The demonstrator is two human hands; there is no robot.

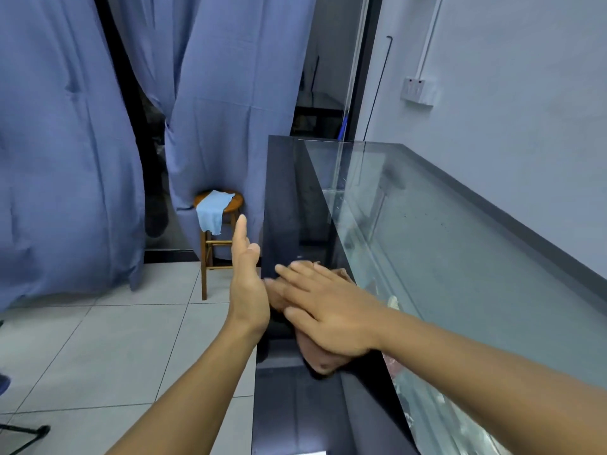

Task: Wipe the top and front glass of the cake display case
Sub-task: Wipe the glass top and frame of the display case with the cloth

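The cake display case runs from the foreground toward the back on the right. Its clear top glass [443, 244] shows shelves and food beneath, and its dark front glass [289, 205] faces left. My right hand [331, 313] lies flat with fingers spread on the edge where the two panes meet, and its reflection shows in the dark pane beneath it. It holds nothing. My left hand [248, 284] hovers just left of the front glass, open, fingers pointing up. A light blue cloth [213, 208] hangs over a wooden stool [210, 251] beyond my left hand.
Blue curtains [65, 159] hang across the left and back, with a dark gap between them. Pale floor tiles [98, 349] spread out to the left of the case. A grey wall with a socket box [417, 90] stands behind the case on the right.
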